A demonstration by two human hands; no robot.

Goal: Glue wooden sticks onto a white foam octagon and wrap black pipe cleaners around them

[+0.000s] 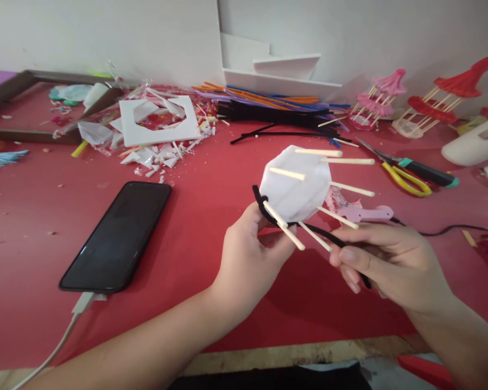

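My left hand (pixel 248 254) grips a white foam disc (pixel 295 189) by its lower left edge, holding it above the red table. Several pale wooden sticks (pixel 341 215) stand out from the disc around its rim. A black pipe cleaner (pixel 325 233) bends around one stick at the left and runs along the lower edge to the right. Its long end is pinched between the thumb and fingers of my right hand (pixel 382 260). Part of the left fingers is hidden behind the disc.
A phone (pixel 116 238) on a cable lies left. Behind are foam scraps (pixel 160 122), pipe cleaners (pixel 274 111) and a brown frame (pixel 28 132). Pink (pixel 376 100) and red stick models (pixel 443 97), scissors (pixel 404 176), pliers (pixel 425 170) and a pink tool (pixel 366 213) are right.
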